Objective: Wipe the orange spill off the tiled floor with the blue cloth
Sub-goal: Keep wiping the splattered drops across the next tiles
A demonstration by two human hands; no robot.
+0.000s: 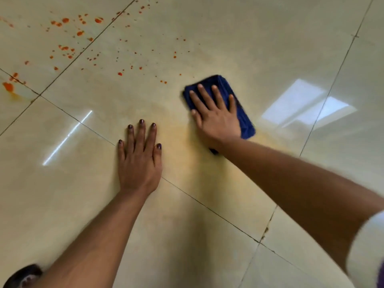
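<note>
Two hands down | right hand [216, 115] pressed flat, fingers straight, on folded blue cloth [241, 113] | left hand [139, 161] flat on tiled floor [270, 48], holding nothing | cloth looked soft, light; press its middle | orange spill [66, 38] remained.

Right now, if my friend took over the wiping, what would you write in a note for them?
Left hand: flat on the tiled floor, fingers straight, holding nothing.
Right hand: pressing flat on the folded blue cloth, which lies on the floor.
Done: the patch around the hands shows only a faint yellowish smear.
Left: orange spill drops are scattered over the tiles up and left of the cloth, with a bigger blob at the far left edge. Wipe those, then go over the smear.
</note>
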